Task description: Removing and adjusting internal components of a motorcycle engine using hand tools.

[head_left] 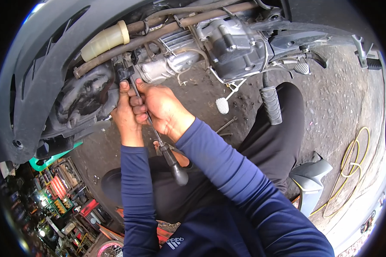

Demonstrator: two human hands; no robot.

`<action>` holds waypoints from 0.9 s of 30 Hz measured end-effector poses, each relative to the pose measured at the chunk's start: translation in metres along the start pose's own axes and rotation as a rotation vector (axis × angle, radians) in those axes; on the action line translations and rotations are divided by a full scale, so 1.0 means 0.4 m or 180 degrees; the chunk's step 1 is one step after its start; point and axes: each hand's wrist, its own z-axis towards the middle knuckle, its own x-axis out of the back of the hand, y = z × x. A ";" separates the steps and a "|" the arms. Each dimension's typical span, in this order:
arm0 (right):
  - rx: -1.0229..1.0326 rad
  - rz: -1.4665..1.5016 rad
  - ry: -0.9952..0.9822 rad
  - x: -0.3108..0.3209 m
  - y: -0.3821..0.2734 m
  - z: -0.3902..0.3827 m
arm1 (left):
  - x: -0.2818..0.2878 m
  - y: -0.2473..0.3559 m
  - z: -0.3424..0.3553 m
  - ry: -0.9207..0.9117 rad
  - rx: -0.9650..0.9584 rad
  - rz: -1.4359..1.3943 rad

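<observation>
My right hand (161, 107) is closed around the long metal shaft of a screwdriver (176, 167). Its black handle with a rounded end points down toward my lap, and the shaft runs up to the motorcycle's underside. Right beside it, my left hand (126, 115) is closed with the thumb up, just below a small black part (125, 73) in front of the engine. What its fingers grip is hidden. The screwdriver's tip is lost among the parts there. Close by is the silver finned engine cylinder (156, 70).
A dark engine cover (236, 51), a foot pedal (222, 105) and a rubber footpeg (271, 105) lie to the right. A translucent reservoir (105, 41) sits above my hands. Tools and boxes (58, 188) crowd the lower left. A yellow hose (351, 165) and grey panel (311, 184) lie right.
</observation>
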 end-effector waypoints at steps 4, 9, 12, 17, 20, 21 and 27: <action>0.1540 -0.3145 0.0303 0.094 0.026 -0.079 | -0.008 -0.024 0.011 0.0305 -0.0955 0.0154; 0.1080 -0.4946 -0.1123 0.335 -0.024 -0.286 | 0.008 -0.089 0.022 0.0419 -0.1180 -0.0214; -0.0213 -0.5887 -0.1534 0.425 -0.135 -0.370 | 0.033 -0.186 0.030 0.0329 -0.2223 -0.0606; -0.1212 -0.6351 -0.1017 0.459 -0.276 -0.465 | -0.028 -0.480 0.029 0.0387 -0.0862 0.0359; -0.0873 -0.6430 0.0035 0.528 -0.268 -0.501 | -0.163 -0.684 0.031 -0.1497 -0.0263 0.1900; -0.0435 -0.6442 0.0282 0.566 -0.253 -0.518 | -0.220 -0.742 0.042 -0.1746 -0.0816 0.1786; 0.1505 -0.6601 0.1625 0.858 -0.154 -0.556 | -0.366 -0.861 0.061 -0.2064 -0.2179 0.3030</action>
